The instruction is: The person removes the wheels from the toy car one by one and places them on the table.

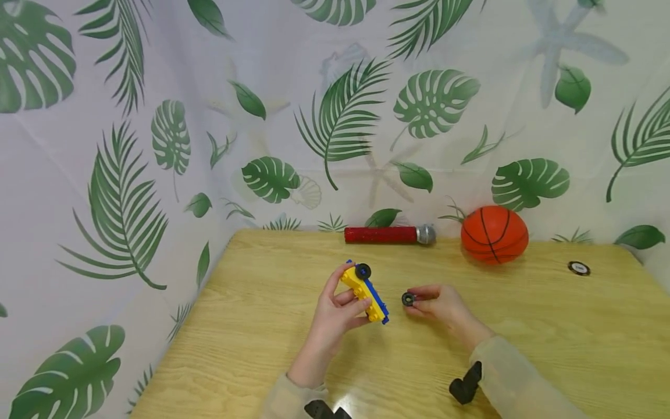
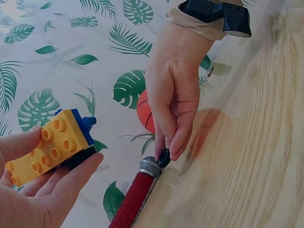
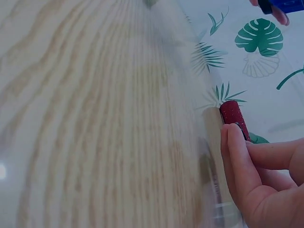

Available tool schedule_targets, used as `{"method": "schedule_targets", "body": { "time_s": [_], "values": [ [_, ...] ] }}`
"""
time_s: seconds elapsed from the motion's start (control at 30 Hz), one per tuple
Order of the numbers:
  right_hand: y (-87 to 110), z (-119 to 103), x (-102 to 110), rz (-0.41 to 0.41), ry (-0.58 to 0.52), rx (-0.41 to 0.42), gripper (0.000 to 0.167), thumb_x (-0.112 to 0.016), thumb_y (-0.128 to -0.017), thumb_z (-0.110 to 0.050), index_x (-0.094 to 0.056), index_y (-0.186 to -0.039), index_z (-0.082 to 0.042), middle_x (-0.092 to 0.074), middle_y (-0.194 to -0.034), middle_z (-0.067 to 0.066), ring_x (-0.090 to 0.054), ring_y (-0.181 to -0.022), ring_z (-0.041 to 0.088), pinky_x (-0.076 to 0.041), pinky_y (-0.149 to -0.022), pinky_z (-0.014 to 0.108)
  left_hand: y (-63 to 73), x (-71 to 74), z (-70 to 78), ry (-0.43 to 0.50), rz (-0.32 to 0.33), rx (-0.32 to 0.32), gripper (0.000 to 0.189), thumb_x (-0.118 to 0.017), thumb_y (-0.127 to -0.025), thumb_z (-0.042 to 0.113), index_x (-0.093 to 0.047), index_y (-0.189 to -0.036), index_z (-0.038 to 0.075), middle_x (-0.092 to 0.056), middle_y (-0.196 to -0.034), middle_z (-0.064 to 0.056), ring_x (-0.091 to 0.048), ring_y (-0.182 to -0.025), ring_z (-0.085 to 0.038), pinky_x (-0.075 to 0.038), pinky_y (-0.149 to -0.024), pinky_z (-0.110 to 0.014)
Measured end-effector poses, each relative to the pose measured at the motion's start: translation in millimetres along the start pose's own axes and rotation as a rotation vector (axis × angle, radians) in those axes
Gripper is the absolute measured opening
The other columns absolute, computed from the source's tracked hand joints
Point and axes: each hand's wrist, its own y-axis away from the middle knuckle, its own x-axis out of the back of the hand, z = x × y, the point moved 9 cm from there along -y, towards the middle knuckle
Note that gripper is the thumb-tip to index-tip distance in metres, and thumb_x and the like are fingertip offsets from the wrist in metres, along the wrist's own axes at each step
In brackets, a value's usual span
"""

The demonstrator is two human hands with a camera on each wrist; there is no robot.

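My left hand (image 1: pixel 331 317) grips a toy car (image 1: pixel 360 285) built of yellow and blue bricks, tilted above the table. One black wheel (image 1: pixel 363 271) shows on its upper end. Yellow studs face the camera in the left wrist view, where the car (image 2: pixel 56 142) lies between thumb and fingers. To the right, apart from the car, my right hand (image 1: pixel 445 305) pinches a small black toy wheel (image 1: pixel 404 299) by its edge. Fingers largely hide that wheel in the right wrist view, while a blue bit of the car (image 3: pixel 290 5) appears at the top corner.
Along the back of the wooden table (image 1: pixel 251 291) lies a red microphone (image 1: pixel 381 235) with a silver head. An orange basketball (image 1: pixel 494 235) sits right of it, and a black-and-white poker chip (image 1: pixel 578 268) lies farther right. A leaf-print cloth (image 1: pixel 356 192) hangs behind and at the left.
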Motion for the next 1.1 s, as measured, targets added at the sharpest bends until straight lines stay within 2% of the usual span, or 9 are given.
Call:
{"method": "schedule_targets", "body": {
  "time_s": [0.07,0.33,0.77,0.87,0.93,1.1],
  "values": [
    [-1.1,3,0,0.005,-0.011,-0.010,0.048,-0.053,-0.088,0.023,-0.042,-0.134,0.023,-0.056,-0.104,0.020,-0.070,-0.083,0.017,-0.060,-0.080,0.031,-0.2,0.2,-0.9,-0.001,0.001,0.003,0.070,-0.065,-0.091,-0.005,-0.042,-0.147,0.029,-0.063,-0.129,-0.024,-0.067,-0.111,-0.031,-0.057,-0.086,-0.054],
    [-2.2,12,4,0.028,-0.002,-0.040,0.048,-0.054,-0.087,0.023,-0.042,-0.134,0.024,-0.053,-0.100,0.019,-0.068,-0.079,0.015,-0.061,-0.076,0.030,0.0,0.6,-2.0,0.007,-0.005,0.000,0.070,-0.064,-0.091,-0.006,-0.043,-0.146,0.030,-0.063,-0.129,-0.025,-0.067,-0.109,-0.030,-0.057,-0.086,-0.055],
    [-3.1,14,1,0.039,0.071,-0.050,0.048,-0.056,-0.086,0.022,-0.045,-0.133,0.023,-0.055,-0.092,0.014,-0.069,-0.072,0.013,-0.061,-0.072,0.027,1.2,3.2,-5.9,-0.008,-0.001,0.015,0.069,-0.065,-0.091,-0.004,-0.043,-0.147,0.030,-0.063,-0.130,-0.024,-0.067,-0.112,-0.031,-0.057,-0.086,-0.054],
    [-3.2,13,2,0.047,0.099,-0.051,0.047,-0.056,-0.087,0.022,-0.046,-0.133,0.022,-0.058,-0.098,0.018,-0.069,-0.073,0.012,-0.061,-0.072,0.027,0.5,2.7,-5.9,-0.007,0.000,0.019,0.069,-0.065,-0.091,-0.005,-0.043,-0.146,0.030,-0.063,-0.131,-0.024,-0.066,-0.112,-0.032,-0.056,-0.086,-0.054],
    [-3.3,11,3,0.045,0.110,-0.044,0.046,-0.055,-0.088,0.021,-0.045,-0.133,0.023,-0.058,-0.105,0.025,-0.069,-0.073,0.012,-0.061,-0.072,0.027,-0.3,2.4,-5.6,-0.009,0.002,0.019,0.069,-0.065,-0.091,-0.005,-0.043,-0.146,0.031,-0.062,-0.131,-0.023,-0.066,-0.114,-0.032,-0.056,-0.087,-0.055],
    [-3.4,8,3,0.023,0.134,-0.027,0.047,-0.053,-0.089,0.021,-0.042,-0.135,0.023,-0.050,-0.124,0.037,-0.069,-0.078,0.012,-0.061,-0.075,0.027,-1.1,2.4,-4.6,-0.006,0.001,0.017,0.069,-0.064,-0.091,-0.006,-0.043,-0.146,0.030,-0.062,-0.132,-0.024,-0.065,-0.115,-0.033,-0.056,-0.087,-0.055]
  ]
}}
